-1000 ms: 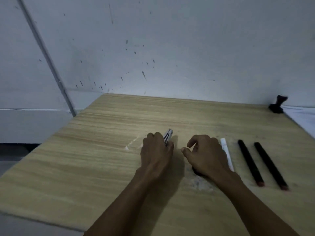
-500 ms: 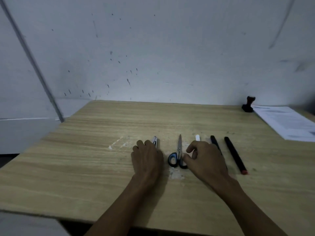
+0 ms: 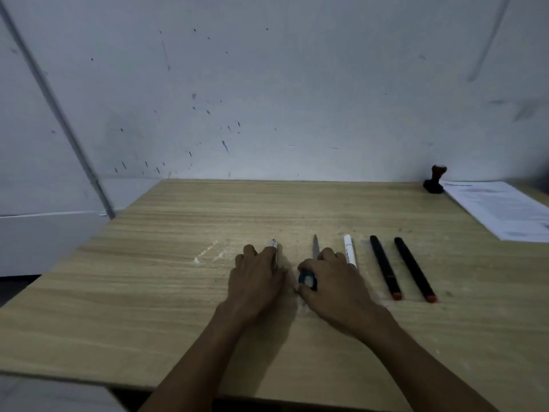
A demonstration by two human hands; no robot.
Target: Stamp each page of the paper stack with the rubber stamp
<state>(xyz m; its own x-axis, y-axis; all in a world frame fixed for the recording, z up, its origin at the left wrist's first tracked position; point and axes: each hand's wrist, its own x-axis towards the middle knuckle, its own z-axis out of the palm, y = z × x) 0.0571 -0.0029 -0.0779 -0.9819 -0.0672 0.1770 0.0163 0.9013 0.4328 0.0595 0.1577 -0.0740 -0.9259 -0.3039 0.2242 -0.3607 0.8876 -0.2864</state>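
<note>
Well away at the far right of the pale wooden counter (image 3: 178, 292), the black rubber stamp (image 3: 434, 181) stands touching the white paper stack (image 3: 502, 209). Left hand (image 3: 257, 281) covers a silvery pen (image 3: 274, 248), fingers loosely curved; right hand (image 3: 332, 285) curls over blue-handled scissors (image 3: 309, 278).

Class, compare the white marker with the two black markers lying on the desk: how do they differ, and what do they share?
The white marker is pale, the black markers dark with red near ends. The white marker looks shorter than the black ones. The right hand partly covers the white marker; the black pair lies clear of it. All lie flat on the desk, roughly parallel.
</note>
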